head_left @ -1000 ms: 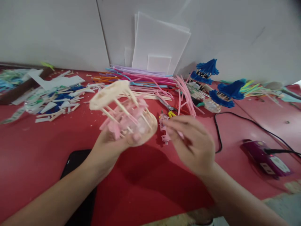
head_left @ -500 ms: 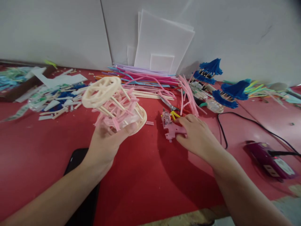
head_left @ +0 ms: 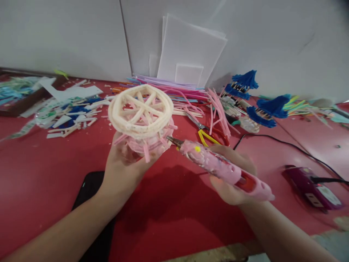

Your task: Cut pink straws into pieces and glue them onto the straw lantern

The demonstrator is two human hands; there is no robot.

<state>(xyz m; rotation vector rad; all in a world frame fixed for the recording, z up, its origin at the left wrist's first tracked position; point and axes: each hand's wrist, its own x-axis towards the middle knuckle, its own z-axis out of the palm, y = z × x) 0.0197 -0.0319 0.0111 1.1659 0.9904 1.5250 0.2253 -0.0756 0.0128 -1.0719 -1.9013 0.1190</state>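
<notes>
Cream pipe-cleaner wheel model point(head_left: 141, 116) on thin sticks looks light and fragile, best cupped from beneath as the left hand point(head_left: 128, 163) grips it above the red table point(head_left: 40, 174); right hand point(head_left: 231, 174) clasps a pink glue gun point(head_left: 220, 168), its nozzle at the model's rim.

Red table point(head_left: 169, 214), seemingly grey wall point(head_left: 65, 36).

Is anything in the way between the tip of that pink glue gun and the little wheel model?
Nothing visible. The glue gun in the right hand points its tip at the side of the wheel model, held by the left hand.
</notes>
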